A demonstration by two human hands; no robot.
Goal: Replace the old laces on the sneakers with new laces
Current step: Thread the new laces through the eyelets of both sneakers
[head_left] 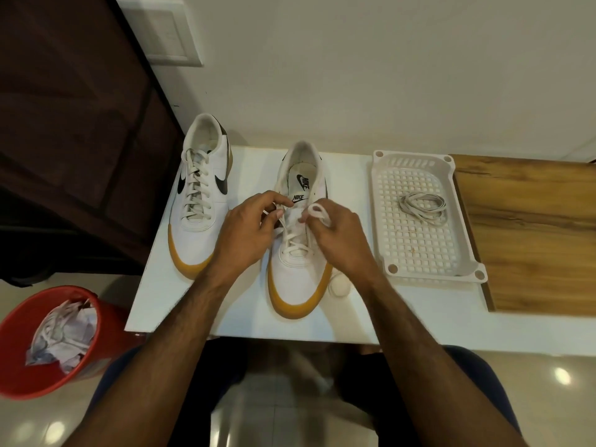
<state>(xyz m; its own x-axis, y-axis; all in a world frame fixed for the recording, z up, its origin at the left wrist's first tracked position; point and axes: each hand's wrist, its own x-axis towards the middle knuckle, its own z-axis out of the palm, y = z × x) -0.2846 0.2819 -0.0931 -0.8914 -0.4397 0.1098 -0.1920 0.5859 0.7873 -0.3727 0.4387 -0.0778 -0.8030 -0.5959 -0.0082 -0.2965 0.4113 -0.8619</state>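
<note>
Pinching lace (292, 240) ends, both hands work; tray (380, 201) holds 1 coiled lace (422, 204).

I see two white leather sneakers (300, 240) with yellow-brown soles and black swoosh marks, white flat laces (295, 250), a white plastic tray full of square holes (380, 201), a round red plastic bin (19, 321), a brown wood-grain board (532, 227), a white tabletop (245, 304)
</note>
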